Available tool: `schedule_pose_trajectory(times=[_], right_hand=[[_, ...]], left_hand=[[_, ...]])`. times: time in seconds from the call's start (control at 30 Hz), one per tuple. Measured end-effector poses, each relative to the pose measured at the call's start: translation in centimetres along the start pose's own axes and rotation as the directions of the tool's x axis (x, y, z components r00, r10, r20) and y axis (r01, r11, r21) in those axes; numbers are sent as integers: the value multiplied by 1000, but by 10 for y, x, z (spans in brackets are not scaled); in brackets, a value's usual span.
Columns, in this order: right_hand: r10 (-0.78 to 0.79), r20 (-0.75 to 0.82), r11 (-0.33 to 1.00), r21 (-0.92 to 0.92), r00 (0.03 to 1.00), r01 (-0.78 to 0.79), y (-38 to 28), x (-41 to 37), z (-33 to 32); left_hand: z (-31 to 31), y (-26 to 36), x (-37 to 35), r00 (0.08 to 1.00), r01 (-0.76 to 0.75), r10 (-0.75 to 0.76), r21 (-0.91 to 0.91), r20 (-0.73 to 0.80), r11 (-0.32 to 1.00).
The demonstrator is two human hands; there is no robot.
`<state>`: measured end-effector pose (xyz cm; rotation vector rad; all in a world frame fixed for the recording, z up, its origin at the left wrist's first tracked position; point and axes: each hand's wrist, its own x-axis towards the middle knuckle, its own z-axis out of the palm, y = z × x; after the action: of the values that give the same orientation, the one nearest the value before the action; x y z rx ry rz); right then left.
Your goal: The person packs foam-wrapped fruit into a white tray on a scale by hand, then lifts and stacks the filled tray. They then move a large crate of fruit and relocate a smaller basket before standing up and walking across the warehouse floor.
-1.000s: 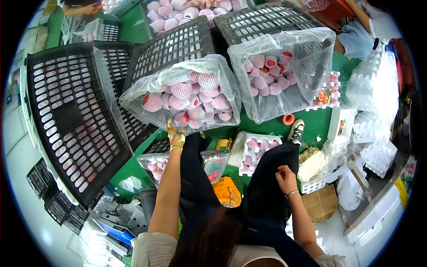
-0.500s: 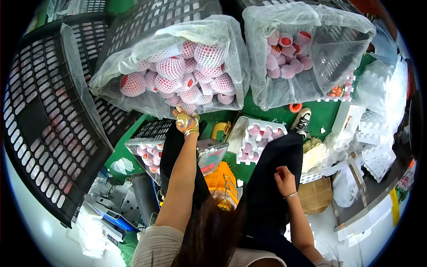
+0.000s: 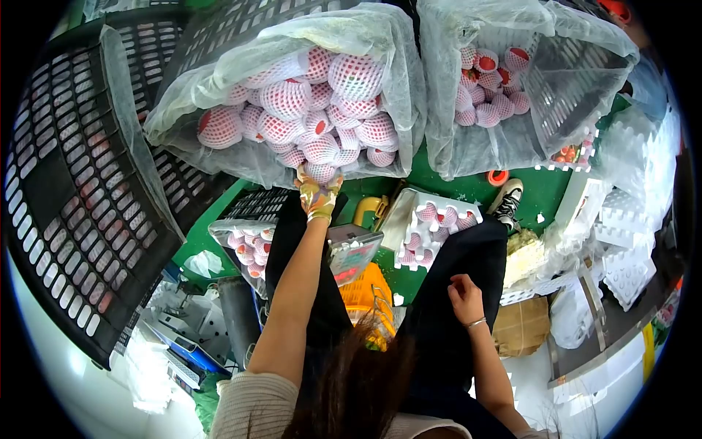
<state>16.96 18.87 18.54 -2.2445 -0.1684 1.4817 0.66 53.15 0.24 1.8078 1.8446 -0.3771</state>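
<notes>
My left hand [image 3: 319, 196], in a patterned yellowish glove, is at the front edge of a black crate lined with translucent film [image 3: 157, 132]. Its fingers are around the lower side of a round fruit in a white foam net [image 3: 320, 172]; the palm side is hidden. Behind it lie many more foam-netted red fruits [image 3: 286, 99], which fill the crate. My bare right hand [image 3: 466, 300], with a bracelet at the wrist, is over my right thigh. Its fingers are curled in, and nothing shows in them.
A second film-lined crate [image 3: 457, 150] at the upper right holds fewer netted fruits. Between my legs are a white tray of netted fruits [image 3: 439, 233], a scale [image 3: 352, 257] and an orange basket [image 3: 358, 293]. A black crate [image 3: 80, 197] stands at left, white foam trays [image 3: 621, 219] at right.
The crates and tray have shifted slightly right in view. My left hand stays at the crate's front edge, its fingers now on both sides of the fruit. My right hand remains over the thigh.
</notes>
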Motion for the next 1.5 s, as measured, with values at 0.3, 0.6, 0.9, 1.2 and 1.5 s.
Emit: schedule_pose_trajectory(times=[0.3, 0.6, 0.9, 1.2, 1.5], right_hand=[[86, -16, 996, -21, 996, -86, -1, -2, -35], [99, -394, 990, 134, 914, -49, 66, -51, -137], [83, -532, 980, 195, 842, 26, 120, -50, -265], [85, -500, 964, 259, 862, 56, 183, 26, -314], [-578, -815, 671, -447, 40, 591, 6, 226, -496]], left_hand=[[-6, -34, -2, 1000, -24, 25, 63, -9, 998], [-200, 171, -81, 563, -739, 707, 123, -427, 663], [-190, 354, -60, 652, -595, 753, 555, -88, 581], [-138, 361, -61, 768, -35, 473, 709, -431, 704], [-142, 340, -35, 755, -144, 498, 632, -427, 761]])
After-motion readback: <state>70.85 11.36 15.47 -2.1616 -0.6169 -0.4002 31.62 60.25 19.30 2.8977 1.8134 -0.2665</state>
